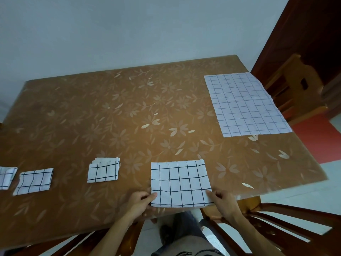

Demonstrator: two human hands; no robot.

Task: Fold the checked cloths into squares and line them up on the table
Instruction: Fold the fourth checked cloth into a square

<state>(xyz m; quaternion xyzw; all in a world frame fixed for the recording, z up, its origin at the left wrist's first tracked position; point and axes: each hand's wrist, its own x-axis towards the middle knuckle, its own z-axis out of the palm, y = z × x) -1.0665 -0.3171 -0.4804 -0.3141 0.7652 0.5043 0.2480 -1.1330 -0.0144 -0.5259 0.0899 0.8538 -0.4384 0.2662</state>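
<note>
**Both hands pinch the near corners of a half-folded cloth**

The left hand [142, 199] comes in over the near edge of the bench [110, 117], with its forearm slanting up and to the right. Its fingers [153, 195] are curled on the near left corner of the half-folded cloth [180, 183]. The thumb lies on top, and the other fingers are tucked at the cloth's edge.

The right hand [221, 200] mirrors it, with its forearm slanting up and to the left. Its fingers [212, 194] pinch the near right corner, the thumb and forefinger resting on the fabric.

The cloth lies flat on the bench between the two sets of fingers and stretches away from them. Its near edge sits close to the bench's front edge.

A row of folded pieces runs off to the left of the left fingers. The first square [103, 171] is closest and lies well apart from the hand. The second square [34, 181] lies further out. The third square [6, 177] is cut off by the frame's edge.

Far beyond the right fingers and to their right, an open cloth [245, 104] lies spread flat at the bench's far right corner. A wooden chair [295, 89] stands just past it. A second chair [276, 228] shows below the right forearm.
</note>
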